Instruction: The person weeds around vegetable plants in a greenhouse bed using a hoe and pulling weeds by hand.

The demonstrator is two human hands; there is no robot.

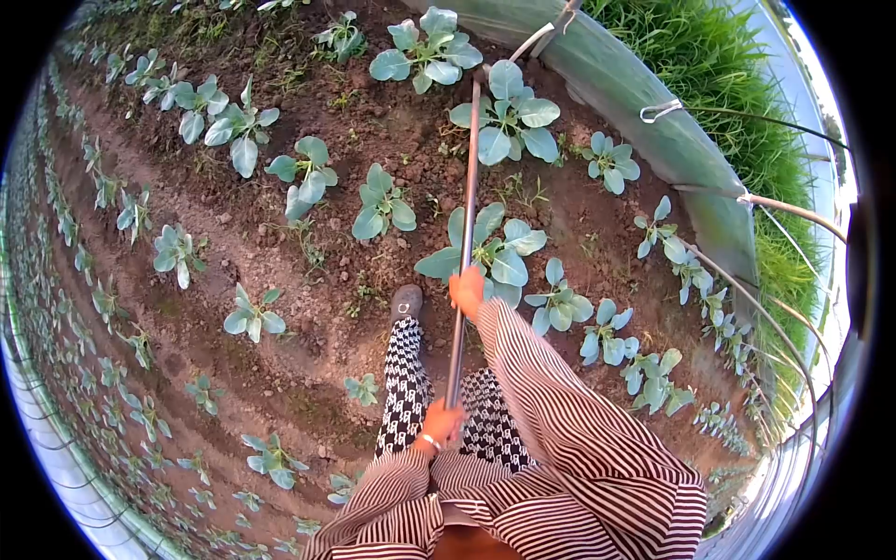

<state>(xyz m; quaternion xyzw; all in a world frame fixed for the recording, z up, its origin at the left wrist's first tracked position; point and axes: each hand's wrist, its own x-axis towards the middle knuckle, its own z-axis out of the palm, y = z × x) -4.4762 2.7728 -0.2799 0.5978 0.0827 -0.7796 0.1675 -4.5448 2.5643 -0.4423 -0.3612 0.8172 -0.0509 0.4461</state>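
A long-handled hoe (pixel 470 187) runs up the middle of the view, its far end on the soil between two leafy plants. Its blade is mostly hidden there. My right hand (pixel 467 291) is wrapped around the middle of the handle. Lower down, close to my body, my left hand (pixel 441 425) grips the handle near its end, a pale bracelet on the wrist. Beside the far end grow a broad-leaved cabbage-like plant (pixel 429 51) on the left and another plant (pixel 509 117) on the right. A third plant (pixel 504 252) spreads just beyond my right hand.
Rows of young plants (pixel 252 315) stand in brown soil (pixel 233 233) on the left. A greenish plastic sheet (pixel 644 89) curves along the right, with tall grass (pixel 691 56) behind it. Thin poles (pixel 793 215) cross there. My shoe (pixel 407 301) rests among the plants.
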